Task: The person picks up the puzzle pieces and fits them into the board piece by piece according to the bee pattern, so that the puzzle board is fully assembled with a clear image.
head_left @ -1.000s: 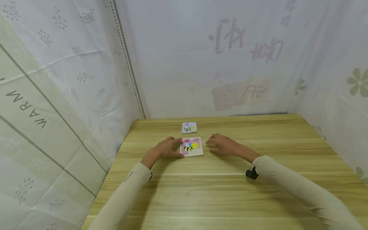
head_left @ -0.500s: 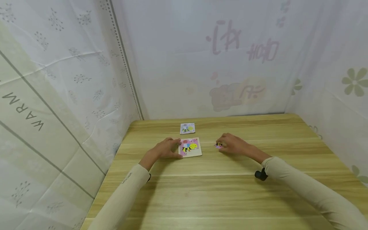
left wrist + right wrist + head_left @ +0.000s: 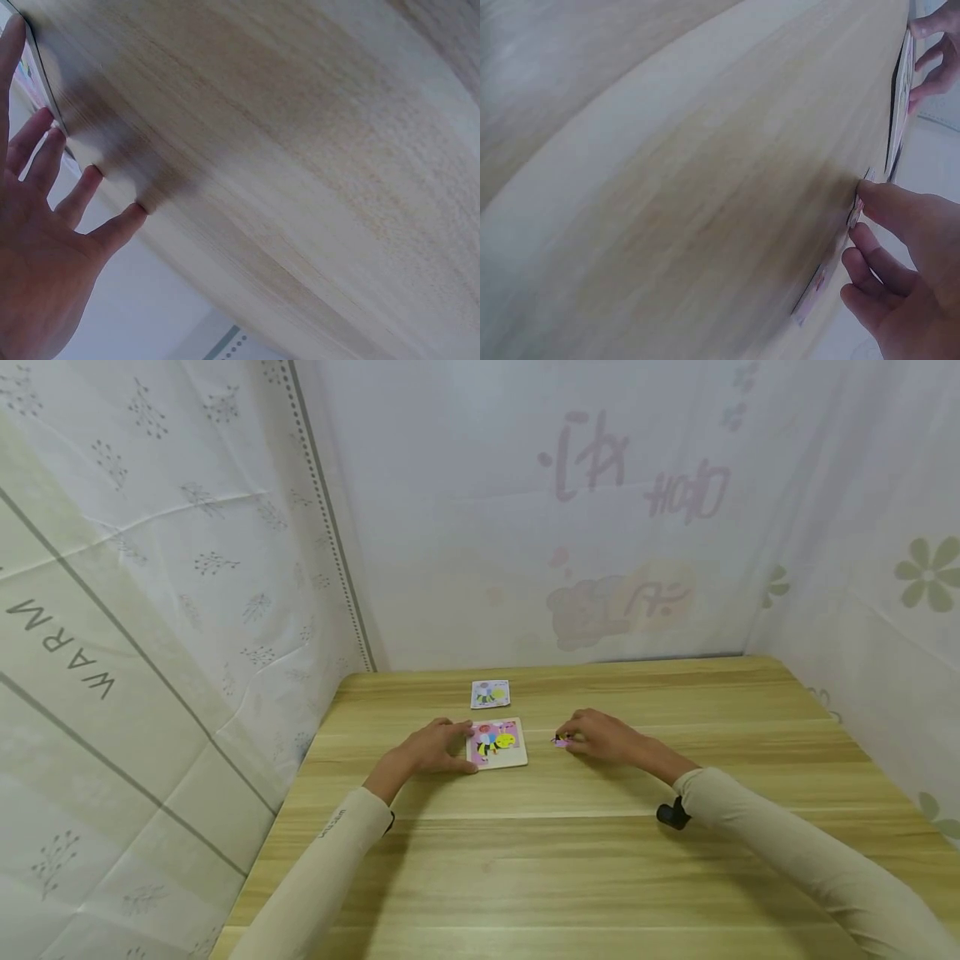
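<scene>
A square jigsaw puzzle board (image 3: 510, 760) with a bee picture lies in the middle of the table; bare pale wood shows at its lower right. My left hand (image 3: 429, 748) rests at its left side, thumb on the lower left corner and forefinger on the upper left, fingers spread. To the right of the board, my right hand (image 3: 603, 737) pinches a small pink, black and yellow puzzle piece (image 3: 560, 741) between thumb and fingertips, low over the table. In the right wrist view, another flat pink piece (image 3: 810, 294) lies below the curled fingers; the head view hides it.
Behind the board lies a small square card (image 3: 491, 694) with a similar bee picture. The wooden table (image 3: 480, 877) reaches to patterned cloth walls (image 3: 465, 527) at the back and both sides.
My right hand has moved right from beside the board, then slightly back left, and a puzzle piece now shows at its fingertips. My left hand stays on the board.
</scene>
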{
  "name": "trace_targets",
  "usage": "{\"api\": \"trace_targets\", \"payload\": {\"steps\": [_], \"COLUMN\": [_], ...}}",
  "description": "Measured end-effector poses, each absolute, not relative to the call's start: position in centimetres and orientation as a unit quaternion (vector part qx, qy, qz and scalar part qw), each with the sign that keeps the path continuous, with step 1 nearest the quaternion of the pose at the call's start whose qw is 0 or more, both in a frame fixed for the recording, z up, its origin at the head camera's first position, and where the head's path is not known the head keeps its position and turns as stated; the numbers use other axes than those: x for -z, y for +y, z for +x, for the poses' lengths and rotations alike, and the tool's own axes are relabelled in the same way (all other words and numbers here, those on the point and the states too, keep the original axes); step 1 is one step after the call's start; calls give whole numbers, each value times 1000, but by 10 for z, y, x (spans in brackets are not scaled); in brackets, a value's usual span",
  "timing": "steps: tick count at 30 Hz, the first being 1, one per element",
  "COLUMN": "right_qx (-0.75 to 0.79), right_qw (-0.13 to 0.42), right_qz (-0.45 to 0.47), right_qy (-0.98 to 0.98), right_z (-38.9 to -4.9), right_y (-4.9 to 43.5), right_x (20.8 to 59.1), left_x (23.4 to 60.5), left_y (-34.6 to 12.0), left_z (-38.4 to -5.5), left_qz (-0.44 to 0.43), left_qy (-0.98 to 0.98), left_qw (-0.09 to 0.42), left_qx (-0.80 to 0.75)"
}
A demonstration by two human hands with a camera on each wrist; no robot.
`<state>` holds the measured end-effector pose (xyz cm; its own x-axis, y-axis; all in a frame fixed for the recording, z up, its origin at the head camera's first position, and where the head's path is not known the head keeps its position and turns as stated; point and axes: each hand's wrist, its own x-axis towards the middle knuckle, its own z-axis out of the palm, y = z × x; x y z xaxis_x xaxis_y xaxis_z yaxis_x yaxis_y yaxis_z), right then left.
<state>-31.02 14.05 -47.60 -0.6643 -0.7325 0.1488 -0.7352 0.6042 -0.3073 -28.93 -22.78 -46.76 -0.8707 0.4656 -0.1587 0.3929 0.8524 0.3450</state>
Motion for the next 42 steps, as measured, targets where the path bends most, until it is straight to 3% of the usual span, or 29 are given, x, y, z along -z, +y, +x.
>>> {"api": "trace_targets", "payload": {"steps": [11, 42], "right_qx": [-177, -193], "right_qw": [20, -7], "right_qz": [442, 470], "right_qy": [-879, -861], "right_z": [-309, -307], "right_y": [118, 48], "right_x": [477, 478], "left_x": [469, 466], "left_y": [-228, -228], "left_z": [-289, -289], "left_qz": [228, 221], "left_qy": [954, 956], "left_qw": [118, 120], "left_qx": [-155, -154]}}
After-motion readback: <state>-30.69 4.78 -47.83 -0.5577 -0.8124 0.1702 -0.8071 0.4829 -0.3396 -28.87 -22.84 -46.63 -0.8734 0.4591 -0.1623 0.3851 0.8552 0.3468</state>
